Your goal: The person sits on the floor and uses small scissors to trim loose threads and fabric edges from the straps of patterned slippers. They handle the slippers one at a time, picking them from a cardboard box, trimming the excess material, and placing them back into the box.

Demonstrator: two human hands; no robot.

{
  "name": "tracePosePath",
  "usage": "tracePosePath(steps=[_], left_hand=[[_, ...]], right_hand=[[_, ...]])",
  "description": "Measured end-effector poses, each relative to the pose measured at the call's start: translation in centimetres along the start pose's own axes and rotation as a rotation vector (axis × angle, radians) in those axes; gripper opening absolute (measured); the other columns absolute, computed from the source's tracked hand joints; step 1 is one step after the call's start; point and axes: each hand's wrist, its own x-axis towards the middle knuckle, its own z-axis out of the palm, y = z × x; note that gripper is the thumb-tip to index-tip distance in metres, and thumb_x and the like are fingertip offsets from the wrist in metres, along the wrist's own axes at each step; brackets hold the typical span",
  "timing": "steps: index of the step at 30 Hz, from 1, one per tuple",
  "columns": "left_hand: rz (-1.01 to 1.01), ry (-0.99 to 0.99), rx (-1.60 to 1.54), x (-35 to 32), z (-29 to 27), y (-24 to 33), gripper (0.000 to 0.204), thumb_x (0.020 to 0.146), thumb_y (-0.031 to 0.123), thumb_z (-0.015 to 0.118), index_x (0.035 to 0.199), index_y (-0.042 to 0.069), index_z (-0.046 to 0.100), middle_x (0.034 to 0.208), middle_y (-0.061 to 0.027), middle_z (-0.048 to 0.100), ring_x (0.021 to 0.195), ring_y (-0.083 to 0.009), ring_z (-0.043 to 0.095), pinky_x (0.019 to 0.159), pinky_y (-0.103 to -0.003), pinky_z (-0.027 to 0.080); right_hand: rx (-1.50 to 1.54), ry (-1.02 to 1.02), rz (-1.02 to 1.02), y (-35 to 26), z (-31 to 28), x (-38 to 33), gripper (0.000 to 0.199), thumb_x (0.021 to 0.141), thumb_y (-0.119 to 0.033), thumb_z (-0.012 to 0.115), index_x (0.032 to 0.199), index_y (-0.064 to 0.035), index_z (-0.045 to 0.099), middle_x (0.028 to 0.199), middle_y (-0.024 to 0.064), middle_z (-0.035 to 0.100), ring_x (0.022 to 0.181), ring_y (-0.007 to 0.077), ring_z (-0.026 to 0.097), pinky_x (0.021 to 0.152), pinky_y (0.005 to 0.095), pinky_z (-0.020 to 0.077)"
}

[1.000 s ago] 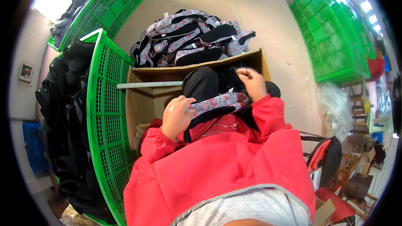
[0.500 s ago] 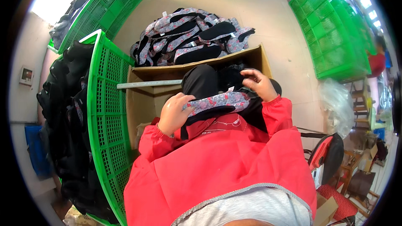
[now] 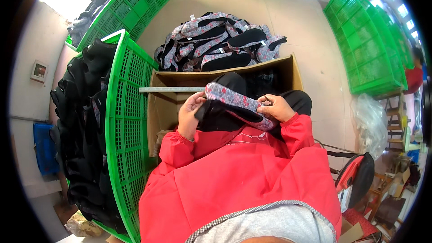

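Grey-and-red floral cloth covers the slipper (image 3: 233,99) that I watch from afar through the head camera, aslant above the wearer's lap with its rounded end higher and to the left. The left hand (image 3: 189,115) has its thumb and fingertips drawn together on that rounded end, a light pinch that I take to be enough for something so soft. The right hand (image 3: 277,108) is curled nearly closed and seems to grip the upper edge farther along; holding two spots apart probably stops the cloth from sagging. (Some thin dark sliver shows at those fingertips, too small for me to name.) Just beyond the dark trousers (image 3: 298,102), a cardboard box (image 3: 252,68) stands open, with a pale strip (image 3: 171,90) laid across it, its left end jutting past the side. Similar slippers (image 3: 220,40) lie heaped on the floor (image 3: 310,69) behind the box, likely for easy reach. At the left, a green crate (image 3: 129,130) stands close by, its tall side seemingly keeping the black bundles (image 3: 85,139) contained.
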Motion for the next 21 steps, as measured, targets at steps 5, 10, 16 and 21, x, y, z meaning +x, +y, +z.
tracePosePath(steps=[5,10,16,21], left_hand=[[0.041,-0.152,-0.230,0.0,2.5,2.4,0.073,0.090,-0.004,0.061,0.155,0.008,0.029,0.140,-0.0075,0.046,0.125,-0.0185,0.046,0.104,-0.030,0.041],[0.076,-0.135,-0.109,3.8,4.6,3.3,0.080,0.086,0.007,0.070,0.153,0.002,0.026,0.152,-0.0099,0.028,0.138,-0.0242,0.035,0.106,-0.035,0.039],[-0.143,-0.308,-0.053,6.5,6.6,4.9,0.077,0.080,0.005,0.071,0.148,0.001,0.037,0.129,-0.0092,0.053,0.115,-0.0185,0.053,0.100,-0.030,0.042],[0.232,-0.686,0.704,5.0,6.4,5.6,0.066,0.077,0.010,0.072,0.138,0.004,0.050,0.133,-0.0149,0.051,0.127,-0.0271,0.049,0.107,-0.035,0.038]], right_hand=[[0.110,0.047,-0.047,0.6,1.1,0.3,0.023,0.084,-0.010,0.078,0.103,-0.0030,0.067,0.085,-0.0011,0.065,0.073,0.0069,0.057,0.068,0.0243,0.0474],[0.401,0.142,-0.064,1.5,4.7,-0.1,0.027,0.086,-0.013,0.078,0.105,-0.0026,0.062,0.086,-0.0004,0.063,0.079,0.0083,0.058,0.073,0.0249,0.0485],[0.405,-0.048,-0.054,1.3,10.0,-3.0,0.024,0.091,-0.013,0.072,0.107,-0.0010,0.059,0.094,0.0005,0.062,0.085,0.0083,0.057,0.076,0.0242,0.0480],[0.392,0.052,-0.072,1.5,8.5,-3.1,0.014,0.095,-0.011,0.065,0.106,-0.0031,0.061,0.090,0.0059,0.067,0.064,0.0092,0.057,0.059,0.0208,0.0451]])
